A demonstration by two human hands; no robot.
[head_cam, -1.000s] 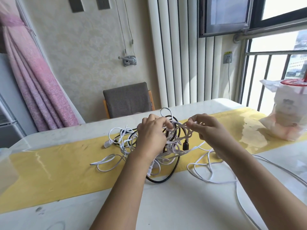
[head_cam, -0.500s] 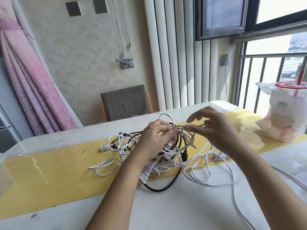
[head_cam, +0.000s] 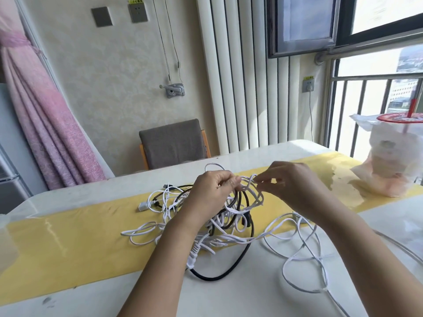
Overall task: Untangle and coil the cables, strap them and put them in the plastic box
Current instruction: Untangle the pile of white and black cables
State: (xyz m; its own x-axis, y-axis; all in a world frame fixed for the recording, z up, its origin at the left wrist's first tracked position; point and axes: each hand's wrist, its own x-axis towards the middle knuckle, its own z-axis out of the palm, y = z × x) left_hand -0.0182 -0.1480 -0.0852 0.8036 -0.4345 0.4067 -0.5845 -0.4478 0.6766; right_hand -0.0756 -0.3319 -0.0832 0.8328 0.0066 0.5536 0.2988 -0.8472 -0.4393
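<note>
Hands: left hand (head_cam: 211, 191) clenched on a bunch of white loops, lifting them off the knot; right hand (head_cam: 290, 186) pinching a single white strand just beside the left hand's fingertips.
Why held so: the raised bunch seems to hold the knot steady so one strand can be worked free.
Cable tangle (head_cam: 219, 216): white cables wound through a black cable (head_cam: 229, 268), lying on the surface (head_cam: 229, 298), directly beneath and between both hands.
Loose white cable (head_cam: 302, 255): trailing right of the tangle, under the right forearm.
Plug end (head_cam: 143, 205): left of the tangle.
Plastic box: not in view.
Progress: untangling step, nothing coiled yet.
</note>
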